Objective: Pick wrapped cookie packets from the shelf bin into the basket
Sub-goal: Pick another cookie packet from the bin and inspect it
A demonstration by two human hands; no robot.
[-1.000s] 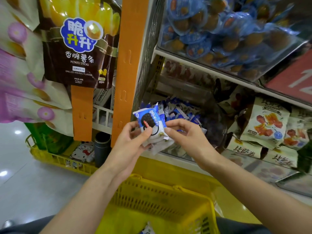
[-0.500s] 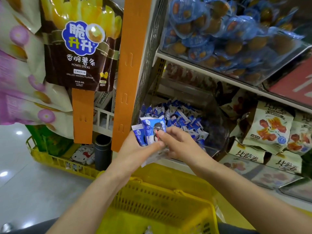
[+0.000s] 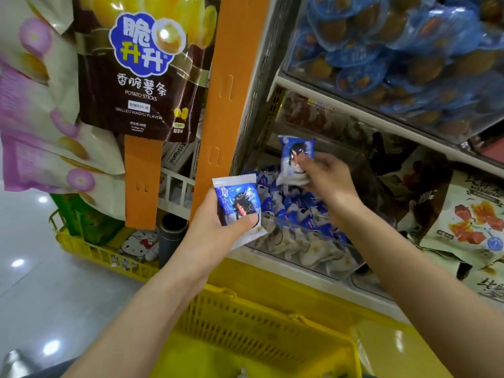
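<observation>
Lifted away, right hand (image 3: 328,182) pinches a packet (image 3: 294,155).

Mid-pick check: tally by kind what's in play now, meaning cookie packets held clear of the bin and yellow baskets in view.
Cookie packets held: 2, the lower packet in the left hand and the raised packet in the right hand; any stacked behind are hidden
Yellow baskets: 2, the near basket below the hands and the far basket at left
Total: 4
</observation>
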